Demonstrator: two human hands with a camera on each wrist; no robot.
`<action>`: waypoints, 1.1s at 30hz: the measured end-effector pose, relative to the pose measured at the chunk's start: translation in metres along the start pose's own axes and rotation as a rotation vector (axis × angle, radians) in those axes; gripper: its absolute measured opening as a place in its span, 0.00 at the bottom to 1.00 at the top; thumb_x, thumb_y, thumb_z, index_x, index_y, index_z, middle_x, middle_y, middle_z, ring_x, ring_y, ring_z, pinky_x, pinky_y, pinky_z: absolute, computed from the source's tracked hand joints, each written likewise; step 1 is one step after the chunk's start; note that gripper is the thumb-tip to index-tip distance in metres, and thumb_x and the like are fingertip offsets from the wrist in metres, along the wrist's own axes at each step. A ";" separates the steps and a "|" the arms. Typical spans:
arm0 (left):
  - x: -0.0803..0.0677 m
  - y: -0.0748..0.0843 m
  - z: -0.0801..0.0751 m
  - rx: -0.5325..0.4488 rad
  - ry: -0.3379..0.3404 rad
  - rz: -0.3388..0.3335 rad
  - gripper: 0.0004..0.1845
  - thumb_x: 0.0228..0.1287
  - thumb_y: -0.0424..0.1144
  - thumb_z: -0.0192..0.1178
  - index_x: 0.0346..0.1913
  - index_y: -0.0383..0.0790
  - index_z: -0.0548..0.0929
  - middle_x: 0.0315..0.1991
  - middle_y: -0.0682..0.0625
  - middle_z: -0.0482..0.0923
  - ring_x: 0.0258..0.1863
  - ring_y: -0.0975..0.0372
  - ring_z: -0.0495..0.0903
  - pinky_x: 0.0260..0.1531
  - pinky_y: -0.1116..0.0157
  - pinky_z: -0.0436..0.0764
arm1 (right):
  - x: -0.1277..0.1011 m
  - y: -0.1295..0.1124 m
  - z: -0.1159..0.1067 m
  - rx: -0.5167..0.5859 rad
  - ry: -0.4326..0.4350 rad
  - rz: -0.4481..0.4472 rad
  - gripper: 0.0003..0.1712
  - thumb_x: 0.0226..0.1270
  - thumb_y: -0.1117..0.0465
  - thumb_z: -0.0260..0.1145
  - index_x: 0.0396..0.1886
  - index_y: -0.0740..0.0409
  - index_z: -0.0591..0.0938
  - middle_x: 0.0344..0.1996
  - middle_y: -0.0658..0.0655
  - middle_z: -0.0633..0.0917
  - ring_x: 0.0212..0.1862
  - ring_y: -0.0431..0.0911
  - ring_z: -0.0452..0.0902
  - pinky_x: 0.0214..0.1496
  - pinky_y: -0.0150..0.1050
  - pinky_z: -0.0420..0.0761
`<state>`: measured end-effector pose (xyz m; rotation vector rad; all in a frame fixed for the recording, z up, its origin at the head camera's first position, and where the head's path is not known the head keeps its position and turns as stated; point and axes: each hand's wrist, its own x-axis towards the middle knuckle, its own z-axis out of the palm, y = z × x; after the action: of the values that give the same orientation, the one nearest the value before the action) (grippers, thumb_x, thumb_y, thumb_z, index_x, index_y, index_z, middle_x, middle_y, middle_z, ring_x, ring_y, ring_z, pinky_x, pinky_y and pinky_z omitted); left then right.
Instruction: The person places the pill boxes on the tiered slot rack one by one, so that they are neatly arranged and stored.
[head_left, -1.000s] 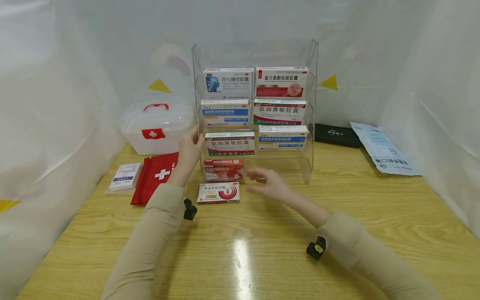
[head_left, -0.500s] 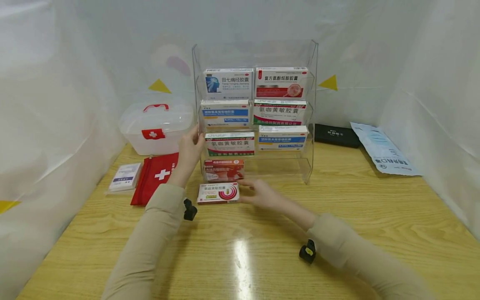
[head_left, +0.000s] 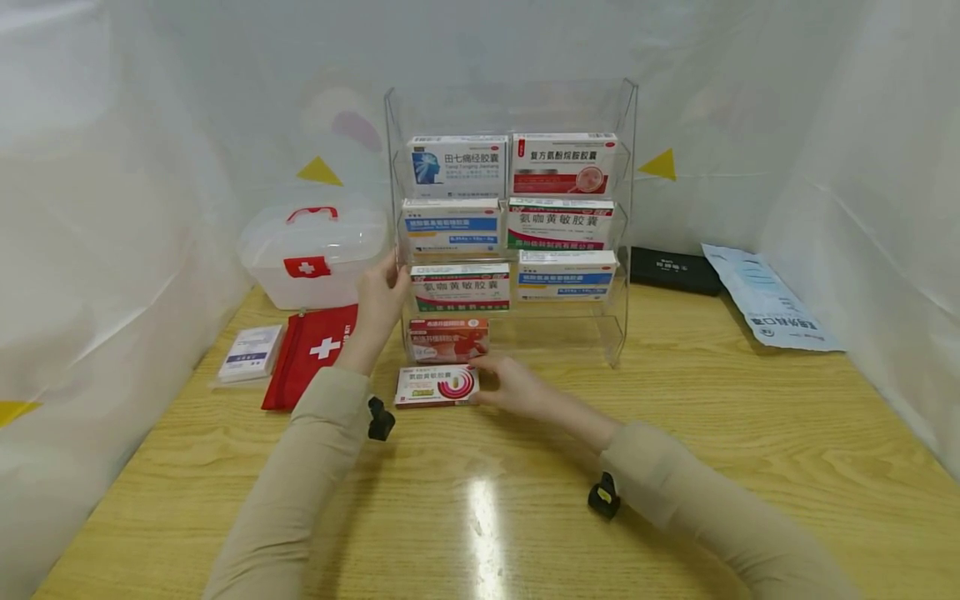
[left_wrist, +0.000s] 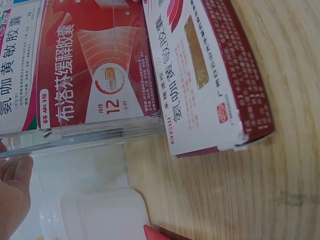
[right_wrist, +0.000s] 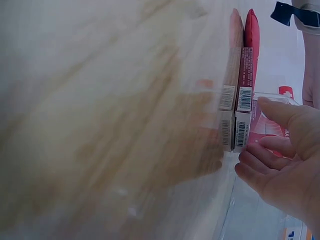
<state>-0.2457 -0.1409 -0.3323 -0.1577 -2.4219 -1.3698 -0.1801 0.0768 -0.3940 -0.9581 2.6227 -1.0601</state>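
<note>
A clear tiered rack (head_left: 551, 340) holds several medicine boxes, among them a red medicine box (head_left: 448, 340) at the bottom left. My left hand (head_left: 381, 304) holds the rack's left side edge. On the table in front of the rack lies a white medicine box with pink rings (head_left: 435, 387); its dark red side (left_wrist: 240, 65) faces the left wrist camera. My right hand (head_left: 517, 390) is at that box's right end, thumb toward the front corner and fingers toward the back corner. In the right wrist view, the fingers (right_wrist: 250, 162) are spread around the barcoded end, without a plain pinch.
Left of the rack stand a translucent first-aid case (head_left: 273, 283), a red pouch (head_left: 296, 375) and a small white pack (head_left: 251, 354). A black case (head_left: 673, 271) and a pale blue mask packet (head_left: 772, 300) lie to the right. White sheeting surrounds the wooden table (head_left: 570, 533).
My right hand has come down and to the left, from beside the red medicine box to the end of the white one. My left hand keeps its hold; the boxes look unmoved.
</note>
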 end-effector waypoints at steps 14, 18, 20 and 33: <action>0.001 -0.001 0.001 0.001 0.002 -0.006 0.24 0.69 0.34 0.49 0.67 0.46 0.67 0.59 0.41 0.75 0.51 0.52 0.81 0.48 0.59 0.82 | 0.005 -0.004 0.005 -0.078 0.022 -0.033 0.31 0.49 0.61 0.74 0.53 0.70 0.77 0.53 0.67 0.78 0.60 0.59 0.71 0.66 0.52 0.69; 0.001 -0.001 0.001 -0.003 -0.001 -0.012 0.24 0.69 0.34 0.49 0.68 0.46 0.67 0.59 0.41 0.74 0.52 0.52 0.80 0.48 0.59 0.82 | 0.007 -0.006 0.006 -0.104 0.024 -0.024 0.31 0.48 0.61 0.75 0.52 0.71 0.77 0.52 0.67 0.79 0.58 0.59 0.73 0.64 0.52 0.71; 0.001 -0.001 0.001 -0.005 -0.001 -0.012 0.24 0.69 0.34 0.49 0.68 0.46 0.67 0.59 0.40 0.74 0.51 0.52 0.81 0.47 0.59 0.83 | 0.007 -0.007 0.006 -0.103 0.023 -0.010 0.31 0.47 0.62 0.75 0.51 0.71 0.77 0.52 0.67 0.79 0.58 0.60 0.72 0.64 0.52 0.71; 0.003 -0.001 0.001 0.023 0.038 0.039 0.23 0.66 0.31 0.50 0.64 0.38 0.72 0.52 0.36 0.80 0.42 0.51 0.82 0.43 0.57 0.83 | 0.009 -0.017 0.006 -0.051 -0.011 0.114 0.40 0.37 0.63 0.79 0.55 0.70 0.75 0.51 0.65 0.73 0.55 0.55 0.69 0.65 0.49 0.70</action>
<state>-0.2487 -0.1406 -0.3321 -0.1712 -2.3902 -1.3151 -0.1766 0.0589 -0.3862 -0.8113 2.6714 -0.9624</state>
